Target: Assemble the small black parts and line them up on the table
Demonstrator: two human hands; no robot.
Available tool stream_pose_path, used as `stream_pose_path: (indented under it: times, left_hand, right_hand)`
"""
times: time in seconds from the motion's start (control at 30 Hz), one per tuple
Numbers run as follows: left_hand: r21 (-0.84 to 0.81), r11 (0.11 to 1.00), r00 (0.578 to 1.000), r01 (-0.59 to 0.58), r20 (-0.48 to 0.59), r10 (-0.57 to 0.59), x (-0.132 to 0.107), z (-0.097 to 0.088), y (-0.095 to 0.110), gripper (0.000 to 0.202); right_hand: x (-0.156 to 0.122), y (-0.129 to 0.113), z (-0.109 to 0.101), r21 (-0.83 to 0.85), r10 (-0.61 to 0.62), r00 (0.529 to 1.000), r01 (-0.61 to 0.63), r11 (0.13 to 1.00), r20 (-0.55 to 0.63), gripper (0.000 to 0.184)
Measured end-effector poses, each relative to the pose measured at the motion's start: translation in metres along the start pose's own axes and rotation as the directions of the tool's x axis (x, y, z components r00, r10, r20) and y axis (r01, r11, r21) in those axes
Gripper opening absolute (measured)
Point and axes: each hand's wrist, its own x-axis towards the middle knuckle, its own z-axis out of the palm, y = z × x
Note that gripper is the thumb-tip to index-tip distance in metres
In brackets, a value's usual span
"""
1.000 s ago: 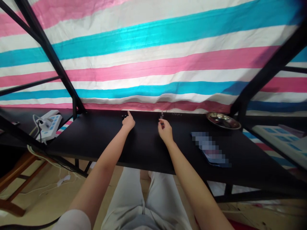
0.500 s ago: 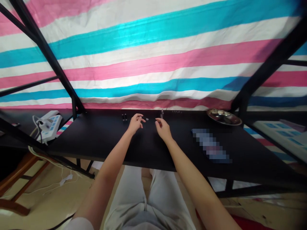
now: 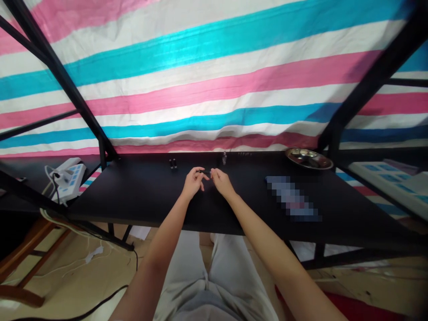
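We have a long black tabletop point(image 3: 133, 189) before us, its far edge running along a pink, white and blue striped sheet point(image 3: 214, 67) and its near edge just above our legs in pale grey trousers point(image 3: 187, 267). To our left, a broad stretch of dark surface runs out to the slanting black metal post point(image 3: 80, 104); between our wrists and the near edge there is also some depth to move in. To our right, a flat oblong blue item point(image 3: 290, 198) (blurred into squares, so we cannot say more) narrows the way, and a round shiny metal dish point(image 3: 309, 159) sits by the far right corner.

Our forearms reach forward and converge, bringing the hands together over the middle. Our left hand point(image 3: 193, 183) is half open, fingers loosely spread and bent, with a slim dark rod point(image 3: 205, 172) at its thumb and index fingertips. Our right hand point(image 3: 221, 183) is drawn into a pinch at the rod's other end; we cannot tell whether it grips. The rod lies level between both hands. Beyond them stand two small black cylinders point(image 3: 173, 163), a small clear piece point(image 3: 224, 157) and a row of tiny pale pieces point(image 3: 244, 154).
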Motion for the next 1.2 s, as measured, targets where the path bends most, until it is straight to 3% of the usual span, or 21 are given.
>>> stream_pose_path:
  times: [0.6,1.2]
  left_hand:
    - [0.128,0.990,0.994,-0.051,-0.090,0.063,0.003,0.001,-0.013,0.032]
    - [0.002,1.000,0.962,-0.013,-0.271,0.013,0.004,-0.001,0.000,0.036]
  right_hand:
    - [0.001,0.004,-0.001,-0.043,-0.122,0.992,0.121,0.992,-0.036,0.032]
    - [0.004,0.013,0.003,0.029,-0.127,0.992,0.128,0.991,-0.024,0.026]
